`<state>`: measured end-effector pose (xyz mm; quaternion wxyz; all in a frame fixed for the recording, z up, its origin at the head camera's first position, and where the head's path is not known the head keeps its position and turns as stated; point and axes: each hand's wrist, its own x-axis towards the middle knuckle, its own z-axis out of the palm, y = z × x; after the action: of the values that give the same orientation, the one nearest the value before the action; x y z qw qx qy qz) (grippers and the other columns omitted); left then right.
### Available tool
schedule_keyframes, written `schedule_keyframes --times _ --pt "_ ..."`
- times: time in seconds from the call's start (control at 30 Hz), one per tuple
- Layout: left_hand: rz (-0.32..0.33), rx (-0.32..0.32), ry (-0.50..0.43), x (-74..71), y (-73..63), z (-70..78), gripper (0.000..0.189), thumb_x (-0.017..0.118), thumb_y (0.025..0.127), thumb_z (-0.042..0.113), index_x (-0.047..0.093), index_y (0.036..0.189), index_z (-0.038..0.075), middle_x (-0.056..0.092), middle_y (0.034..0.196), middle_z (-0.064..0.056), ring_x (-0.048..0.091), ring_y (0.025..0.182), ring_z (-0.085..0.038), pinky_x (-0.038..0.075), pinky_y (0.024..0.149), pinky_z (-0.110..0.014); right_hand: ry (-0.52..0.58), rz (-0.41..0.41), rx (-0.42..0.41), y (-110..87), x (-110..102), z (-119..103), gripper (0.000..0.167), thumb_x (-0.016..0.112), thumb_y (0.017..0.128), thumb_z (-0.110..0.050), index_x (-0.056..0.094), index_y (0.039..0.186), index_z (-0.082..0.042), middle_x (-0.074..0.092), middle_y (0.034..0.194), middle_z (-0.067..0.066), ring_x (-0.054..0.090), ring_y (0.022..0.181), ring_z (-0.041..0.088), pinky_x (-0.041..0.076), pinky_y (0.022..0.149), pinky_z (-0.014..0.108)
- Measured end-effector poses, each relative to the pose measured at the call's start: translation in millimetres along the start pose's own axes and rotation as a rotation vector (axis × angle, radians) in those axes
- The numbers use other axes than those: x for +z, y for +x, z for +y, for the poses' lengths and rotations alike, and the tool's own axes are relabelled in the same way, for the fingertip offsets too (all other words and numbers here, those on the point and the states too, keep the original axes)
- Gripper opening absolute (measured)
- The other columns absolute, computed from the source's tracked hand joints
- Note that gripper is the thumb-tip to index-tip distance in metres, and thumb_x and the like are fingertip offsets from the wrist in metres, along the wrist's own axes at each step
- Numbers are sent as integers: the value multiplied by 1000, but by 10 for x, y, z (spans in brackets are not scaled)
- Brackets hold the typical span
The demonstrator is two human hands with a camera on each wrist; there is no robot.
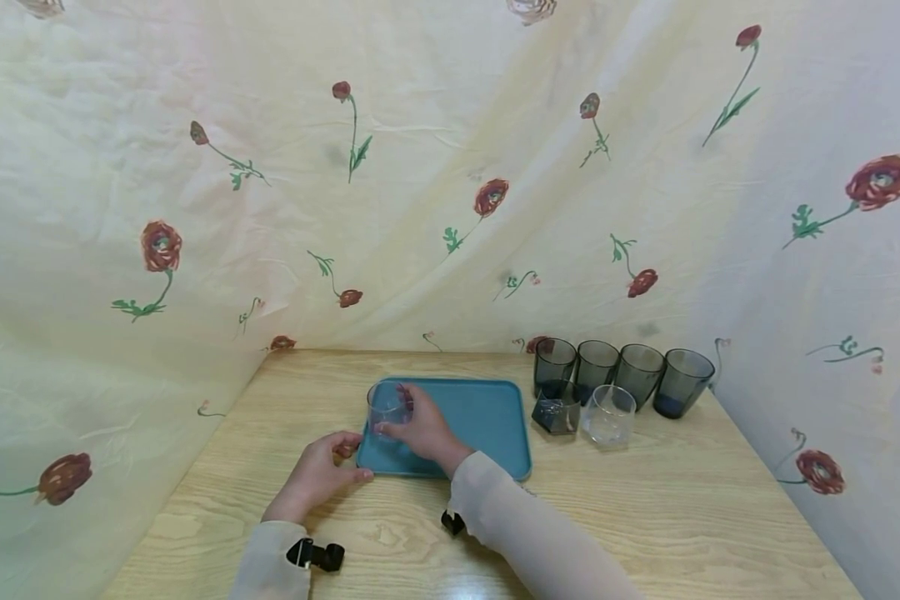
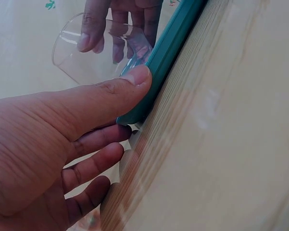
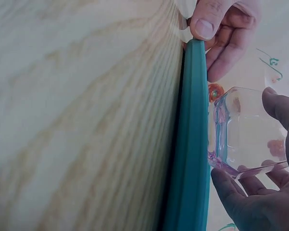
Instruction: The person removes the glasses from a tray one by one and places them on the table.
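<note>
A clear drinking glass [image 1: 381, 402] stands upright over the left part of a blue tray [image 1: 487, 421], its base right at the tray surface. My right hand [image 1: 429, 429] holds this glass from the right, thumb on the near side and fingers round the far side. At the tray's near left corner, my left hand [image 1: 321, 477] pinches the edge. In the left wrist view its thumb [image 2: 137, 76] lies against the rim, with the other fingers beside and behind the corner. The right wrist view shows the glass [image 3: 252, 126] tilted with the camera, between thumb and fingers.
Right of the tray stand a dark faceted glass [image 1: 557, 410] and another clear glass [image 1: 609, 417]. Behind them several tall smoky glasses [image 1: 640, 377] form a row along the back right. A flowered cloth [image 1: 412, 208] hangs behind the wooden table [image 1: 607, 517].
</note>
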<state>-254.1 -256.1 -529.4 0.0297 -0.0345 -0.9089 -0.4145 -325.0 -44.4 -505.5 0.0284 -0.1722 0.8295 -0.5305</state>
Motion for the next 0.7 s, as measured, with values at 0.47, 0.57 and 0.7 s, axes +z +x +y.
schedule_keyframes --times 0.47,0.57,0.7 --pt "-3 10 -8 -6 -12 8 60 96 78 29 72 130 13 70 109 4 61 99 -16 53 86 -41 51 12 -12 -36 -90 -43 80 89 88 -27 46 153 -8 55 146 14 54 133 30 49 108 45" --pt "-3 11 -15 0 -3 4 59 96 78 29 72 130 14 69 108 4 61 99 -16 53 87 -41 62 19 -21 -42 -125 -29 80 89 88 -26 47 153 -8 56 145 15 54 132 30 49 107 44" --pt "0 12 -19 4 -6 2 59 96 78 28 72 129 14 70 108 4 61 100 -16 53 86 -40 76 29 -41 -56 -177 -5 80 90 87 -22 47 152 -6 56 142 16 55 130 30 50 106 44"
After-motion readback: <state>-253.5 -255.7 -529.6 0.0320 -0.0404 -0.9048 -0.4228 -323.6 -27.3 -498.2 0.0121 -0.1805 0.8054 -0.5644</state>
